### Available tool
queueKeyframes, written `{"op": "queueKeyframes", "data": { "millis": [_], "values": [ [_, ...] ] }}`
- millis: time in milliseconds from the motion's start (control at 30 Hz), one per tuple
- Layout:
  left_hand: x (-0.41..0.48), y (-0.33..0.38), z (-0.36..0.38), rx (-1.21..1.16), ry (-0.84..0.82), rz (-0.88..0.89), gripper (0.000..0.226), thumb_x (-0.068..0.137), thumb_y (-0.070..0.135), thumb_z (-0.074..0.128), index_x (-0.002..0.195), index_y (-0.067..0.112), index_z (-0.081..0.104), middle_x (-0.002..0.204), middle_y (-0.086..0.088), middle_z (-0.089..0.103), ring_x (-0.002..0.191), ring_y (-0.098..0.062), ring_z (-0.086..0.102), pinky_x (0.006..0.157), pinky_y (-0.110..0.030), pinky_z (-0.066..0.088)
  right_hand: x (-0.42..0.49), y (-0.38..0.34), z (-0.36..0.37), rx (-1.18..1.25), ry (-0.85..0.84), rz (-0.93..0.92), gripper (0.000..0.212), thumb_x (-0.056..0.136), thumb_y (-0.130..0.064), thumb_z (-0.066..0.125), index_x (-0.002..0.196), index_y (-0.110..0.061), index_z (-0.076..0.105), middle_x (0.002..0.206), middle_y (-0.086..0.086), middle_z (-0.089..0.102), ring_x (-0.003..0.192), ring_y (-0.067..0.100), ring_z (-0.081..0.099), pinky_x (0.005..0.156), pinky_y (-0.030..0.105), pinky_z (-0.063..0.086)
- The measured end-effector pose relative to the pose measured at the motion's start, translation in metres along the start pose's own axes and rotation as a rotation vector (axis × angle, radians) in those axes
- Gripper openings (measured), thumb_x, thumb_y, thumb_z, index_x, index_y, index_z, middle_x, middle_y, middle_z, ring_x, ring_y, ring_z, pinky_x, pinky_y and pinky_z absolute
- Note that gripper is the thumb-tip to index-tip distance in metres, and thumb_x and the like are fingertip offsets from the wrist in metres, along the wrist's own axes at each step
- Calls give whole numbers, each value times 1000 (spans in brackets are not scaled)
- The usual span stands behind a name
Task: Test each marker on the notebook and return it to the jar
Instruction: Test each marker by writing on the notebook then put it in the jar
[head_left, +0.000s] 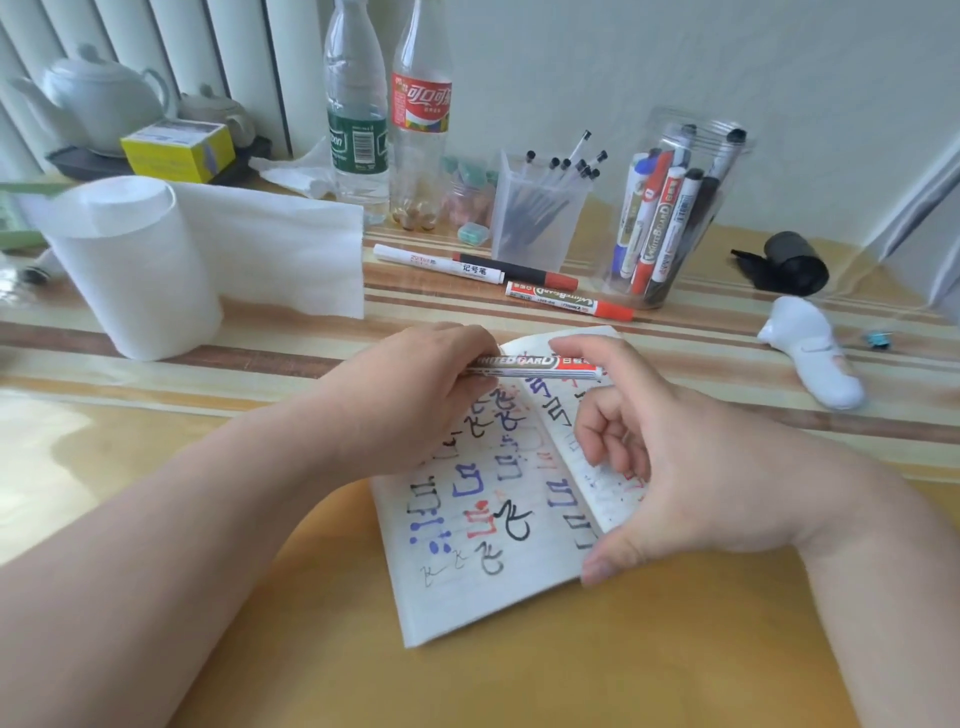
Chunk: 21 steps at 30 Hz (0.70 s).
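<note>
An open notebook (467, 571) covered in black, blue and red test scribbles lies on the table in front of me. Above its top edge my left hand (415, 395) grips the left end of a white-and-red whiteboard marker (535, 364), held level. My right hand (675, 467) rests on the right page. Its thumb presses the lower page edge and its index finger touches the marker's red right end. The clear plastic jar (670, 208) stands at the back right with several markers in it.
Three markers lie between notebook and jar: a white one (436, 262), a black-red one (519, 271) and a red one (569, 301). A pen holder (540, 213), two bottles (356, 104), a paper roll (130, 270), a black roll (789, 262) and a white object (810, 348) surround them.
</note>
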<state>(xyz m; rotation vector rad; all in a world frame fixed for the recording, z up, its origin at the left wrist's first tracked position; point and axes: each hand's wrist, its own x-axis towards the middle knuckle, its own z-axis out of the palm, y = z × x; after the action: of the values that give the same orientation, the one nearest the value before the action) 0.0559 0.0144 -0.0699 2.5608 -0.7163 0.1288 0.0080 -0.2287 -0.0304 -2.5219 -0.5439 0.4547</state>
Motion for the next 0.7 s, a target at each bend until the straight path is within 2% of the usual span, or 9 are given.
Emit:
{"op": "queueKeyframes", "data": {
  "millis": [67,133,267,333,400,533,633,700],
  "values": [
    [0,-1,0,6,-3,-39,17,106,34,46,115,24,56,97,12,57,90,-14,50,71,-30,31,-4,-3,3,-44,-53,-16,151,35,-66,94,142,-74,-11,102,-19,56,80,10,59,73,30,56],
    [0,-2,0,5,12,-79,15,107,33,45,111,23,55,86,14,51,85,-18,51,68,-34,32,-6,-7,6,-92,-90,-47,148,38,-63,95,141,-77,-11,100,-19,54,78,9,58,70,26,54],
    [1,-3,-1,-42,39,-117,22,107,37,43,106,19,55,85,12,52,84,-19,51,70,-37,37,3,-14,15,-113,-57,-81,123,52,-65,88,141,-79,4,89,-11,54,71,6,55,65,24,49],
    [1,-3,-1,-59,42,-114,25,108,39,39,99,21,53,85,11,52,80,-14,50,66,-30,36,12,-18,23,-108,-1,-85,111,58,-69,84,142,-76,11,85,-11,55,70,6,55,64,26,47],
    [1,-3,0,-63,41,-118,26,109,40,38,94,22,51,82,10,51,76,-6,48,59,-20,31,18,-19,28,-113,13,-74,98,57,-76,79,138,-72,23,88,-12,56,74,6,56,65,29,49],
    [0,-5,2,-90,33,-103,19,108,42,41,102,28,52,84,14,53,75,1,50,58,-16,31,16,-13,25,-60,-67,-17,80,49,-88,74,123,-67,52,87,-7,58,67,7,55,66,37,52],
    [-1,-5,1,-134,80,-57,9,106,42,45,105,34,50,81,20,52,75,10,51,61,-9,35,14,-6,22,-1,-91,-11,71,53,-90,71,118,-65,60,84,-3,58,61,1,52,59,22,45],
    [-1,-4,2,-149,111,-30,9,106,40,47,107,32,52,82,21,53,79,13,50,65,-6,36,16,-4,23,-28,-57,-49,63,61,-83,73,117,-56,67,88,-15,58,76,-2,57,67,13,43]
  ]
}}
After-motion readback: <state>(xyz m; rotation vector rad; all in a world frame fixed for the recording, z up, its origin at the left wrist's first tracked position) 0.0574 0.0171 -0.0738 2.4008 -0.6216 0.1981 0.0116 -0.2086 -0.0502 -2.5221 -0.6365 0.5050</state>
